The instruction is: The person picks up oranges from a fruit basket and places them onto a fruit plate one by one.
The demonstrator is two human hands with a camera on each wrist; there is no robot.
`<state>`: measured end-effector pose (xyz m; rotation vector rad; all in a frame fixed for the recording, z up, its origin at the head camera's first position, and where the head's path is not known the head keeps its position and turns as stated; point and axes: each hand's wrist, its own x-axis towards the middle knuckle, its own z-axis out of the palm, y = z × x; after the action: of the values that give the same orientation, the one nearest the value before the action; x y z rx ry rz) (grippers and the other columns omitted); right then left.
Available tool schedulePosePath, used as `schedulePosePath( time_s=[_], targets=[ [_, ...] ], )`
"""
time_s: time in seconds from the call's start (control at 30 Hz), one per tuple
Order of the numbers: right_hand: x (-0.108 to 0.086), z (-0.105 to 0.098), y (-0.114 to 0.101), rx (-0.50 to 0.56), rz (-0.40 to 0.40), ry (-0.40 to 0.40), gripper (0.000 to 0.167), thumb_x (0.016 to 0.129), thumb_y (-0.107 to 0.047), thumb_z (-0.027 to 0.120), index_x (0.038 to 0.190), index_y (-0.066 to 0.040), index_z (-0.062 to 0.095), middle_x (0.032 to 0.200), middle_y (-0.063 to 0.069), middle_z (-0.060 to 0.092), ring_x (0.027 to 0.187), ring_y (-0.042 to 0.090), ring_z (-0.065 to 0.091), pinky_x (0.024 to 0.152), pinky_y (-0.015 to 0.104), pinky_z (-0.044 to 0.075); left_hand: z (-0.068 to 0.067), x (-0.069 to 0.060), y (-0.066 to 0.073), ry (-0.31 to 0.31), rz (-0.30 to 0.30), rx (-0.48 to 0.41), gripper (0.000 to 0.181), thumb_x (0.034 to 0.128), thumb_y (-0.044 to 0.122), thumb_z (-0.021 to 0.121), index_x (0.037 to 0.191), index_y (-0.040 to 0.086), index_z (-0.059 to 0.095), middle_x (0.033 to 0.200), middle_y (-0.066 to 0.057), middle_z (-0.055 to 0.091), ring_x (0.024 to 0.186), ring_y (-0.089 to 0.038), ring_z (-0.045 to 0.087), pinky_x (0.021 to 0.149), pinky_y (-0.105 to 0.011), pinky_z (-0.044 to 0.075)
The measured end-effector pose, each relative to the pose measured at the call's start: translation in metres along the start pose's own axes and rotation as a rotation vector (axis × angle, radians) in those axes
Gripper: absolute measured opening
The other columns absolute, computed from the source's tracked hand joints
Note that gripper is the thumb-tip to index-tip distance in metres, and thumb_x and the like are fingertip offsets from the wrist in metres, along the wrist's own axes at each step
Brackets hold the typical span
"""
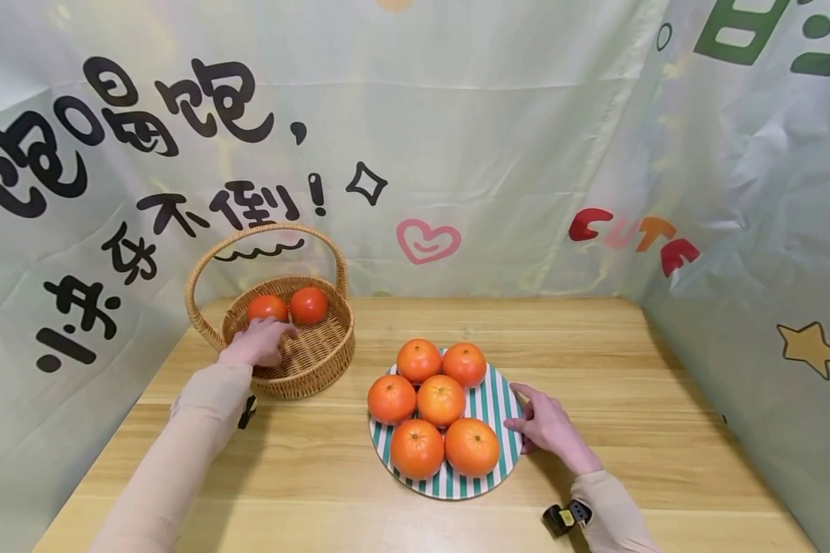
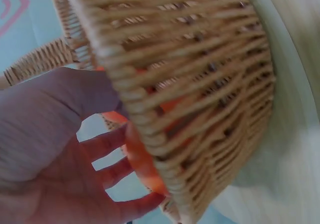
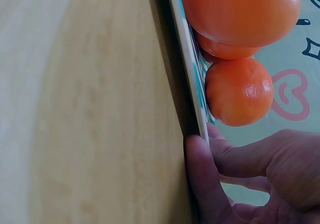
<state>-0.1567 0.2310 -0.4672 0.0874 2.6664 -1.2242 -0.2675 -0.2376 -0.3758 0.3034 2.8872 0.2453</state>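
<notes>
My left hand [image 1: 259, 342] reaches over the near left rim of a wicker basket [image 1: 304, 382] with an arched handle. Two glossy orange-red round fruits [image 1: 309, 306] sit at the back of the basket. Past the rim in the left wrist view, the hand's spread fingers [image 2: 112, 171] are close against an orange-red fruit [image 2: 142, 164]; whether they touch is unclear. On the right, my right hand [image 1: 549, 426] pinches the edge of a round green-and-white striped plate [image 1: 494, 395]. Several oranges [image 1: 441, 400] stand on that plate, bunched toward its left side.
Both plate and basket rest on a wooden table [image 1: 304, 476]. Printed cloth walls [image 1: 512, 153] stand close behind and at both sides of it. The basket handle [image 1: 270, 228] arches above the fruits. A small black device [image 1: 563, 518] is at the right wrist.
</notes>
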Motion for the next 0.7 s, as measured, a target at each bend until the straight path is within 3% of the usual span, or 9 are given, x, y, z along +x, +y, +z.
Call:
schedulePosePath(
  time_s=[0.13, 0.27, 0.7],
  targets=[
    [0.001, 0.000, 0.000, -0.002, 0.007, -0.001, 0.070, 0.089, -0.003, 0.073, 0.150, 0.001, 0.040, 0.078, 0.010, 0.053, 0.051, 0.017, 0.059, 0.049, 0.031, 0.055, 0.004, -0.001, -0.004, 0.016, -0.024, -0.001, 0.042, 0.0897, 0.003, 0.050, 0.128, 0.010, 0.065, 0.137, -0.028, 0.050, 0.128, -0.057, 0.039, 0.091, -0.075, 0.041],
    [0.001, 0.000, 0.000, -0.002, 0.006, -0.005, 0.071, 0.089, -0.003, 0.073, 0.151, 0.002, 0.039, 0.079, 0.010, 0.052, 0.051, 0.017, 0.059, 0.049, 0.031, 0.055, 0.008, -0.002, -0.008, 0.044, -0.028, 0.016, 0.036, 0.0934, 0.010, 0.052, 0.126, 0.009, 0.066, 0.132, -0.030, 0.051, 0.118, -0.058, 0.045, 0.084, -0.069, 0.045],
    [0.000, 0.000, 0.001, -0.001, -0.031, 0.007, 0.070, 0.088, -0.003, 0.074, 0.149, 0.003, 0.040, 0.075, 0.010, 0.052, 0.049, 0.017, 0.060, 0.048, 0.033, 0.055, 0.013, -0.003, -0.013, 0.113, 0.002, 0.067, 0.042, 0.0832, 0.000, 0.064, 0.125, 0.008, 0.066, 0.127, -0.033, 0.054, 0.110, -0.060, 0.049, 0.081, -0.069, 0.047]
  ],
)
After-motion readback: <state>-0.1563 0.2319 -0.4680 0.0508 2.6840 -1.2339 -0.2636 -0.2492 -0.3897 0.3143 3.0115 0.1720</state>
